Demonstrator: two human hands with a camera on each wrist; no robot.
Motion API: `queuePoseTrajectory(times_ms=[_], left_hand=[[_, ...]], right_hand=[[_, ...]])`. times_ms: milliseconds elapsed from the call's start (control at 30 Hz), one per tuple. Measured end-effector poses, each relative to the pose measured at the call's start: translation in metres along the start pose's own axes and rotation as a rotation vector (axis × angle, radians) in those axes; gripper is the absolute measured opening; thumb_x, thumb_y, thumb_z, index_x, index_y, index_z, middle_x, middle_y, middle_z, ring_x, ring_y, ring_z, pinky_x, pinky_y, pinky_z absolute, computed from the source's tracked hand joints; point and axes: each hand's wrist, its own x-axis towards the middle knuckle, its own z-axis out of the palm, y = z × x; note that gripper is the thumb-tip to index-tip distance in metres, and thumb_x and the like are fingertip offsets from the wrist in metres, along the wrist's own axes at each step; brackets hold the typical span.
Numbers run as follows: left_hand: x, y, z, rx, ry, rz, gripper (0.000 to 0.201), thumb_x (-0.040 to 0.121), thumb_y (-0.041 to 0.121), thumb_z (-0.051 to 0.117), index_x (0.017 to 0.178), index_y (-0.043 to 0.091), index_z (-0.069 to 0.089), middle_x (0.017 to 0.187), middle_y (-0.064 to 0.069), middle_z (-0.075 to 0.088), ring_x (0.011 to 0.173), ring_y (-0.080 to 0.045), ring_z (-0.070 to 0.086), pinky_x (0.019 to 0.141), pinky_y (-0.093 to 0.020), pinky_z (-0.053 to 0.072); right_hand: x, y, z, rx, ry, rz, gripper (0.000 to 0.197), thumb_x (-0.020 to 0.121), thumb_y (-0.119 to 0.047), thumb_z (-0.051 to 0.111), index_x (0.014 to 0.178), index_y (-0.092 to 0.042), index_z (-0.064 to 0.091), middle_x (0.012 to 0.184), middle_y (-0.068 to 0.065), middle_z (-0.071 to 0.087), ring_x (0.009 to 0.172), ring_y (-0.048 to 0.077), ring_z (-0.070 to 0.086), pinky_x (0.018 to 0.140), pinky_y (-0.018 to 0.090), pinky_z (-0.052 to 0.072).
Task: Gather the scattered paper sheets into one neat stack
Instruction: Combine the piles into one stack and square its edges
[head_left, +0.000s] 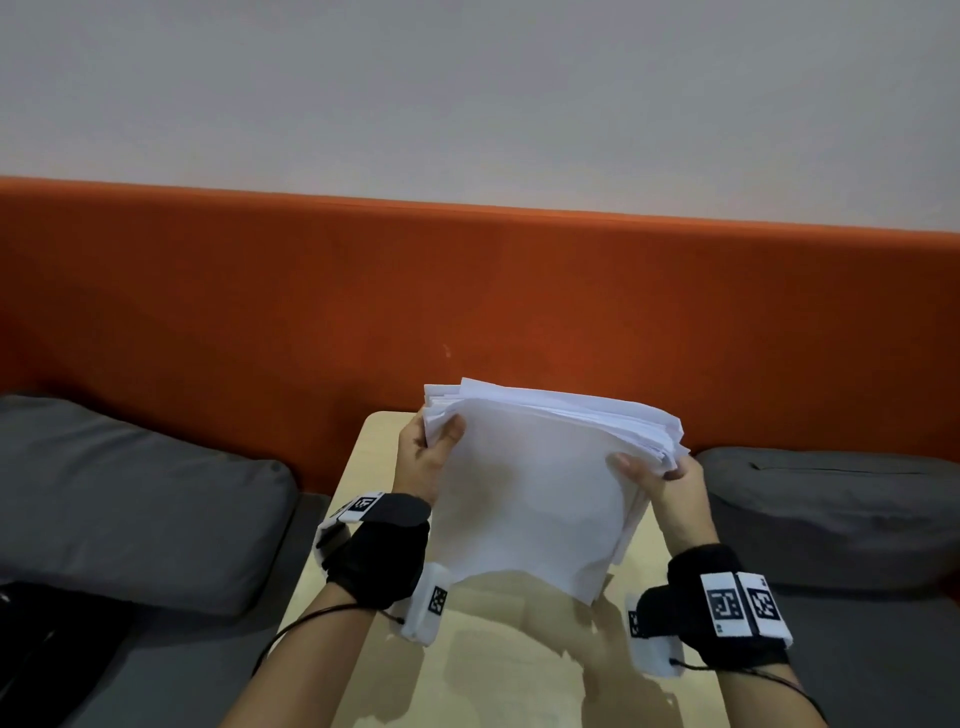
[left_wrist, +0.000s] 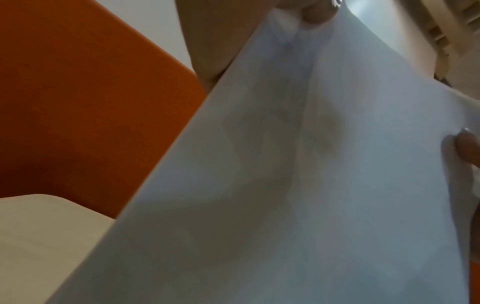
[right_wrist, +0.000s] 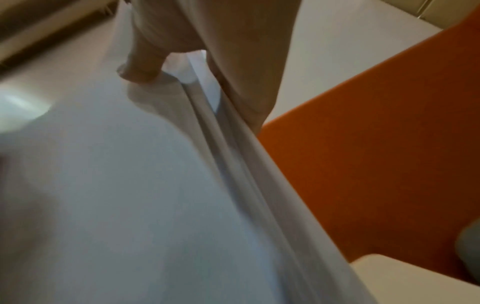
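A thick bundle of white paper sheets (head_left: 530, 483) stands upright and tilted above the small beige table (head_left: 498, 670), its lower corner near the tabletop. My left hand (head_left: 431, 457) grips its upper left edge, thumb on the front sheet. My right hand (head_left: 660, 475) grips the upper right edge, thumb in front. The top edges fan out unevenly. In the left wrist view the paper sheets (left_wrist: 298, 185) fill the frame, with a thumb (left_wrist: 314, 12) at the top. In the right wrist view the paper sheets (right_wrist: 130, 195) show layered edges under my thumb (right_wrist: 141, 63).
An orange padded backrest (head_left: 467, 301) runs behind the table below a grey wall. Dark grey cushions lie at the left (head_left: 119, 493) and the right (head_left: 831, 509). A black object (head_left: 36, 654) sits at the lower left.
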Motion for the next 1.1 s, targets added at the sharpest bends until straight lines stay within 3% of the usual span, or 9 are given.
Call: queuePoseTrajectory(times_ms=[233, 300, 400, 533, 667, 733, 867, 967, 1100], left_hand=[[-0.001, 0.001, 0.003, 0.038, 0.026, -0.014, 0.071, 0.051, 0.086, 0.055, 0.08, 0.021, 0.061, 0.069, 0.008, 0.063, 0.057, 0.004, 0.059, 0.054, -0.016, 0.048], [-0.003, 0.004, 0.005, 0.028, 0.03, -0.026, 0.043, 0.083, 0.06, 0.043, 0.077, 0.02, 0.059, 0.059, 0.01, 0.065, 0.055, 0.005, 0.059, 0.056, -0.02, 0.046], [-0.004, 0.005, 0.005, 0.033, 0.013, -0.038, 0.035, 0.099, 0.028, 0.03, 0.079, 0.02, 0.058, 0.066, 0.01, 0.063, 0.056, 0.006, 0.059, 0.058, -0.018, 0.047], [-0.004, 0.004, 0.001, 0.042, -0.053, 0.008, 0.041, 0.081, 0.053, 0.059, 0.097, 0.015, 0.058, 0.083, 0.0, 0.063, 0.069, -0.001, 0.062, 0.065, -0.019, 0.05], [-0.008, 0.002, -0.004, 0.044, -0.101, -0.036, 0.058, 0.05, 0.031, 0.087, 0.098, 0.02, 0.056, 0.083, 0.006, 0.07, 0.076, -0.011, 0.067, 0.067, -0.02, 0.056], [-0.01, -0.001, -0.005, 0.067, -0.103, -0.086, 0.069, 0.039, 0.034, 0.088, 0.098, 0.022, 0.055, 0.088, 0.005, 0.07, 0.081, -0.013, 0.067, 0.072, -0.027, 0.057], [-0.011, -0.002, -0.002, 0.081, -0.059, -0.124, 0.066, 0.053, 0.01, 0.087, 0.109, 0.015, 0.052, 0.092, 0.002, 0.066, 0.083, -0.014, 0.065, 0.066, -0.018, 0.056], [-0.012, 0.002, 0.0, 0.066, -0.057, -0.105, 0.059, 0.061, -0.002, 0.08, 0.109, 0.014, 0.051, 0.094, 0.0, 0.066, 0.084, -0.015, 0.064, 0.071, -0.019, 0.056], [-0.014, 0.006, 0.001, 0.016, -0.075, -0.114, 0.059, 0.061, -0.004, 0.079, 0.111, 0.011, 0.051, 0.098, -0.006, 0.065, 0.087, -0.019, 0.063, 0.076, -0.028, 0.056]], right_hand=[[0.007, -0.009, 0.006, 0.026, 0.06, -0.128, 0.03, 0.07, -0.029, 0.071, 0.084, -0.006, 0.057, 0.066, -0.013, 0.067, 0.064, -0.005, 0.06, 0.061, 0.009, 0.05], [0.005, -0.009, 0.007, 0.021, 0.049, -0.124, 0.01, 0.082, -0.021, 0.063, 0.082, -0.012, 0.058, 0.068, -0.016, 0.069, 0.065, -0.007, 0.061, 0.061, 0.008, 0.049], [0.002, -0.008, 0.006, -0.004, 0.036, -0.149, 0.042, 0.073, -0.057, 0.063, 0.088, -0.018, 0.062, 0.076, -0.014, 0.069, 0.072, -0.005, 0.062, 0.065, 0.009, 0.05], [0.002, -0.009, 0.002, -0.076, 0.055, -0.145, 0.082, 0.068, -0.074, 0.056, 0.095, 0.004, 0.057, 0.083, 0.0, 0.06, 0.077, 0.005, 0.055, 0.065, 0.015, 0.047], [0.0, -0.031, 0.0, -0.308, 0.014, -0.229, 0.026, 0.08, -0.045, 0.057, 0.094, -0.025, 0.063, 0.089, -0.018, 0.063, 0.082, -0.01, 0.054, 0.072, 0.019, 0.042], [0.001, -0.043, 0.003, -0.565, 0.053, -0.333, 0.026, 0.082, -0.04, 0.059, 0.105, -0.03, 0.062, 0.103, -0.017, 0.063, 0.095, -0.009, 0.055, 0.083, 0.026, 0.046], [0.005, -0.06, 0.03, -1.033, 0.069, -0.725, 0.034, 0.086, -0.038, 0.05, 0.11, -0.02, 0.066, 0.111, -0.002, 0.066, 0.107, 0.013, 0.056, 0.093, 0.034, 0.038], [0.009, -0.067, 0.065, -1.013, -0.05, -0.794, 0.027, 0.084, -0.037, 0.048, 0.095, -0.025, 0.07, 0.097, -0.008, 0.069, 0.093, 0.007, 0.052, 0.081, 0.021, 0.024], [0.013, -0.066, 0.105, -1.119, -0.144, -0.788, 0.018, 0.08, -0.036, 0.058, 0.083, -0.025, 0.071, 0.079, -0.009, 0.069, 0.074, 0.018, 0.063, 0.075, 0.031, 0.034]])
